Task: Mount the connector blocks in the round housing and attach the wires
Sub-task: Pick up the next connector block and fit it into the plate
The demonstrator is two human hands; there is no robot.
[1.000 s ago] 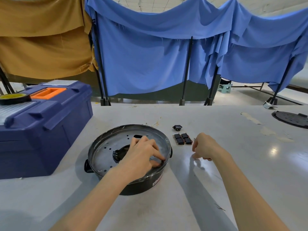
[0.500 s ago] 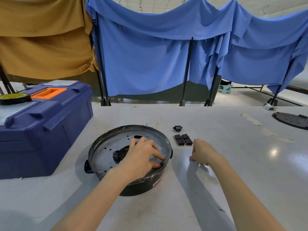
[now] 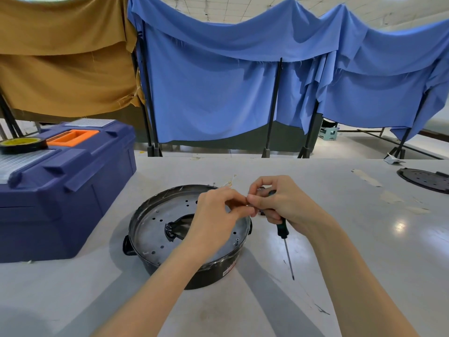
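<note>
The pinched item point(image 3: 249, 204) is too small to identify, possibly a screw; the right hand point(image 3: 289, 205) conceals the screwdriver point(image 3: 283, 230)'s upper handle.

Toolbox point(image 3: 60, 190) left of housing point(image 3: 155, 229); screwdriver point(image 3: 284, 234) right.

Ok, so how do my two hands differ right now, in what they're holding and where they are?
The right hand grips a screwdriver, its shaft pointing down toward you; the left hand holds no tool, only pinching a small part I can't identify. The left hand hangs over the round housing; the right hand is just beyond its rim, over the table. Both have curled fingers, and their fingertips meet.
</note>
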